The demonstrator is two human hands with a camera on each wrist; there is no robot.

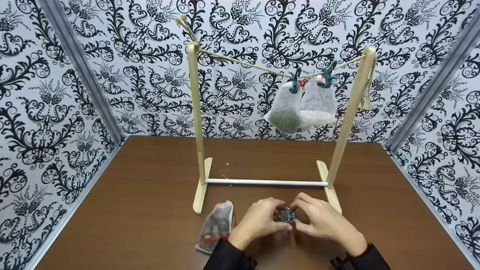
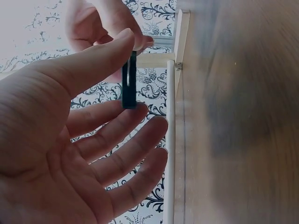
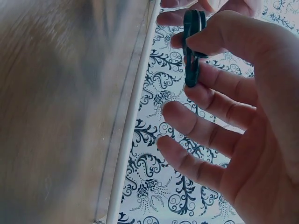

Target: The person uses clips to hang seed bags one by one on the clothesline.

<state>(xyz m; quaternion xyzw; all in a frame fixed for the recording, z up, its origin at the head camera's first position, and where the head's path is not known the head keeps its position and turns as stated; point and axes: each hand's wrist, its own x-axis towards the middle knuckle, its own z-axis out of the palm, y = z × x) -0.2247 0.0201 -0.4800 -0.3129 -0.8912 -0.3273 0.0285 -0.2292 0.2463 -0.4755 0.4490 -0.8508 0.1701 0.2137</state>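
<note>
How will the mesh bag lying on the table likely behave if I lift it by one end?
The mesh bag will probably be floppy, as its sheer fabric looks thin. Its dark lumps may slump to the low end, much as the filling sits low in the hanging bags. It seems unlikely to roll, since it lies fairly flat.
</note>
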